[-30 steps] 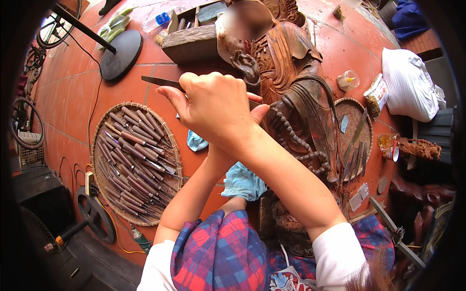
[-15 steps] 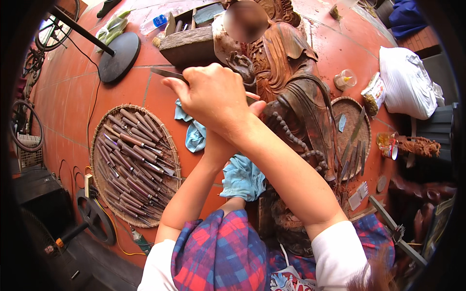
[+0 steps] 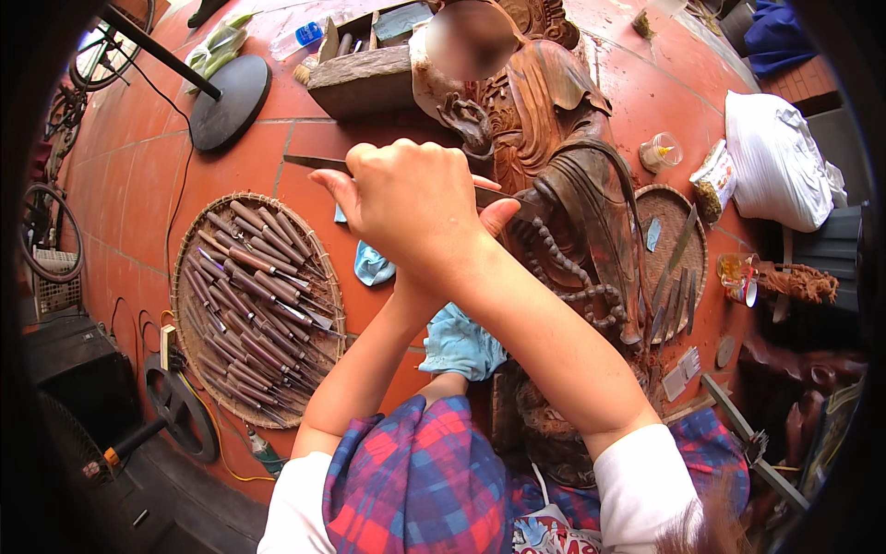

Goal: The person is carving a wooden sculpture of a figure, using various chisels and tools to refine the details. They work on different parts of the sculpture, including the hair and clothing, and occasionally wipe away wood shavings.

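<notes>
Both hands clasped together in centre of view, at about 12 o'clock from the body. Right hand [image 3: 415, 198] on top, clenched around a long metal chisel [image 3: 318, 163]; blade end sticking out toward 9 o'clock, other end showing just past the thumb toward 3 o'clock. Left hand [image 3: 494, 214] mostly hidden under the right one, only the thumb tip visible; cannot tell if closed on the chisel or only supporting.

Just beside the hands, at 3 o'clock, a big dark wooden statue [image 3: 572, 175] lying on the red tiled floor [image 3: 129, 175], with carved beads across its body. Chisel tip near the statue, contact hidden behind the hands.

Under the forearms, a light blue cloth [image 3: 459, 342], and one more small piece at 8 o'clock from the hands.

At 8 o'clock, further out, a round woven tray [image 3: 189, 369] full of carving tools with wooden handles. At 3 o'clock, past the statue, a second woven tray [image 3: 664, 208] holding several flat blades.

At 11 o'clock, a black round stand base [image 3: 231, 102]. At 12 o'clock, a wooden block [image 3: 360, 81]. At 2 o'clock, a white bag [image 3: 775, 157], well apart from the hands. Near it a small clear cup [image 3: 659, 152].
</notes>
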Available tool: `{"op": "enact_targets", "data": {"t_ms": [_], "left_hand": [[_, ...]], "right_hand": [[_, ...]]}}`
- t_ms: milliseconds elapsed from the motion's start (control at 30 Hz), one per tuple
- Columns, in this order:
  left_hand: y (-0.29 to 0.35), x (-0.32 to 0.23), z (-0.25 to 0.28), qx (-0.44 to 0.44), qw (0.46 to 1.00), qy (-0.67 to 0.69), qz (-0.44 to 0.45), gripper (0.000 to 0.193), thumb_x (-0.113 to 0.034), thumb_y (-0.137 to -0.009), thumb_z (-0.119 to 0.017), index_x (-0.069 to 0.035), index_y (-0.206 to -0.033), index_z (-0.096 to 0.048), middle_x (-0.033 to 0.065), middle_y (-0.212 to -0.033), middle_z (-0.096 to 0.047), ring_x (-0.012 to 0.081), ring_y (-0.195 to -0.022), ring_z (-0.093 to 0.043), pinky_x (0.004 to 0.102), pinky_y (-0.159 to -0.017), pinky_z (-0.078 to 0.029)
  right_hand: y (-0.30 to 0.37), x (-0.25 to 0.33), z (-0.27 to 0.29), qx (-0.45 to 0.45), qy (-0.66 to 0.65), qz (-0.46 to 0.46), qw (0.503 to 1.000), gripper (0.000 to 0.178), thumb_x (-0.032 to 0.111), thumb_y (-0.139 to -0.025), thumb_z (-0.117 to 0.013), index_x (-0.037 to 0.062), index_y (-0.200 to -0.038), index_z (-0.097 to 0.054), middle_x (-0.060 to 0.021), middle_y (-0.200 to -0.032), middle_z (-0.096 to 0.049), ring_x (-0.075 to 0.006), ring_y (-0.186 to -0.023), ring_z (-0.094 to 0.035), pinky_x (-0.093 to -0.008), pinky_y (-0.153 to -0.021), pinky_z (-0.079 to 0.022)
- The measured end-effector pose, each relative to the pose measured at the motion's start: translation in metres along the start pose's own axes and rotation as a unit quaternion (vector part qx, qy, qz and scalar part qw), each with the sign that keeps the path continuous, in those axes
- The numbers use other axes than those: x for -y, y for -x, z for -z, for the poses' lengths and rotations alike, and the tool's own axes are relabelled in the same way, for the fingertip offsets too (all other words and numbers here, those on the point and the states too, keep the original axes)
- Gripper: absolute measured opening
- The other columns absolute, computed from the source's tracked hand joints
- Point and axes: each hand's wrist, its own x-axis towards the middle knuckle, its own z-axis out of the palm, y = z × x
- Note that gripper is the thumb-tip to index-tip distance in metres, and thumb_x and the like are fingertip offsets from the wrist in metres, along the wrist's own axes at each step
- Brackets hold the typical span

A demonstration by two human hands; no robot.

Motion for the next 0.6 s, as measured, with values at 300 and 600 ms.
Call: {"op": "enact_targets", "data": {"t_ms": [300, 600], "left_hand": [[-0.001, 0.015, -0.002, 0.032, 0.993, 0.101, 0.048, 0.026, -0.019, -0.097, -0.063, -0.004, -0.118, -0.058, 0.0081, -0.09, -0.07, 0.0103, -0.078, -0.065, 0.0239, -0.065, -0.051], [-0.005, -0.003, -0.011, 0.021, 0.984, 0.154, 0.083, 0.026, -0.013, -0.091, -0.07, -0.004, -0.114, -0.062, 0.005, -0.09, -0.068, 0.0098, -0.073, -0.058, 0.0246, -0.064, -0.049]], "right_hand": [[-0.002, -0.013, -0.012, 0.034, 0.004, -0.005, 0.999, 0.046, 0.048, -0.088, -0.063, 0.0062, -0.069, -0.069, -0.0153, -0.061, -0.064, -0.0339, -0.055, -0.066, -0.0429, -0.052, -0.053], [0.003, -0.001, 0.003, 0.039, 0.005, 0.022, 0.999, 0.048, 0.048, -0.09, -0.061, 0.0062, -0.069, -0.067, -0.0155, -0.062, -0.065, -0.0337, -0.059, -0.067, -0.0436, -0.053, -0.052]]}}
